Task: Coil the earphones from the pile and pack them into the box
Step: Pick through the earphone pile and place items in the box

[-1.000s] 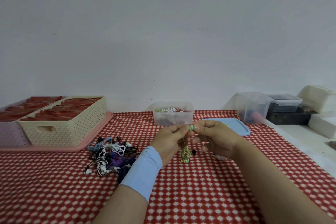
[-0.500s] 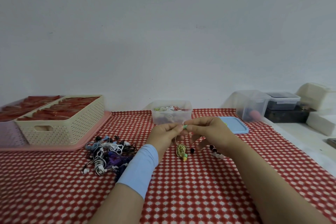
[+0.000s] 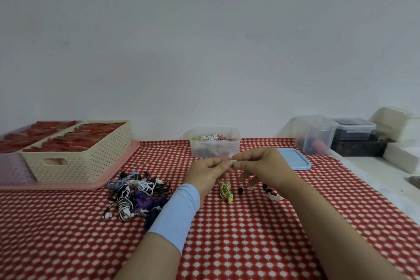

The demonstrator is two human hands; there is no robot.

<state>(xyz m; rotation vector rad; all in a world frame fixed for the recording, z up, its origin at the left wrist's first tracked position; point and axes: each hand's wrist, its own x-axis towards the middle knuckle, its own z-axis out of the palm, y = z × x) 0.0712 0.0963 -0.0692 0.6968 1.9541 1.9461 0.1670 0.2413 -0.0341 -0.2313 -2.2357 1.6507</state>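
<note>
Hands, left (image 3: 208, 171) and right (image 3: 261, 166), on one earphone (image 3: 225, 190); one pile (image 3: 136, 191), one box (image 3: 214, 145).

Free across the near cloth (image 3: 250, 245). Blocked at left by pile (image 3: 136, 191), with basket (image 3: 86, 161) behind. Narrowed at right by loose tips (image 3: 271, 194) and lid (image 3: 300, 159). Open from above into box (image 3: 214, 152), standing between basket and lid. Walled at far right by stacked containers (image 3: 316, 134).

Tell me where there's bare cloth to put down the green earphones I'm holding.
Bare cloth lies between the pink tray and clear box, nearer than the earphone pile on the left, and right of your right hand, nearer than the blue lid. Crowded: around the pile, and beneath that hand, where small loose bits lie.
</note>
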